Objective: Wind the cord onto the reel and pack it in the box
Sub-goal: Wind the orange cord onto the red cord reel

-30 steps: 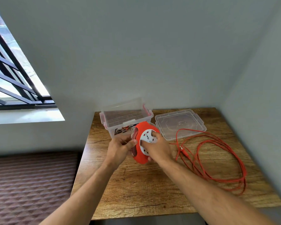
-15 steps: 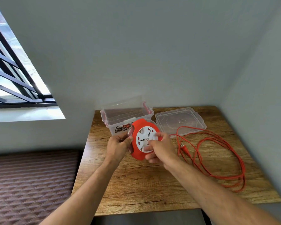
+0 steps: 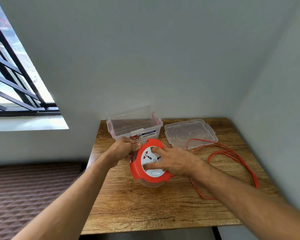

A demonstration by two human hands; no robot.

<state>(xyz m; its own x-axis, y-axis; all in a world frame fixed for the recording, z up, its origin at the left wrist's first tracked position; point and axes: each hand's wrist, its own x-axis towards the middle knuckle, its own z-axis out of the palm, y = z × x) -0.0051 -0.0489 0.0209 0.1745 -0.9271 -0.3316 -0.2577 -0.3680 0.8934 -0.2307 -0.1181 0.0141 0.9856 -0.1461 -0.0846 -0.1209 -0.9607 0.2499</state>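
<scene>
A round orange reel (image 3: 137,168) with a white socket face is held above the middle of the wooden table (image 3: 145,205). My left hand (image 3: 123,149) grips the reel's upper left rim. My right hand (image 3: 173,161) lies over the white face, fingers spread on it. The orange cord (image 3: 232,156) lies in loose loops on the table's right side and runs in under my right hand. A clear plastic box (image 3: 135,127) stands open at the table's back, just behind the reel.
The box's clear lid (image 3: 190,132) lies flat to the right of the box, with one cord loop across its front edge. Grey walls close the table at the back and right. A barred window (image 3: 16,84) is at the left.
The reel has tipped so its white face points more upward and it sits lower. My right hand has shifted from the reel's lower right edge onto the face. The view has come closer.
</scene>
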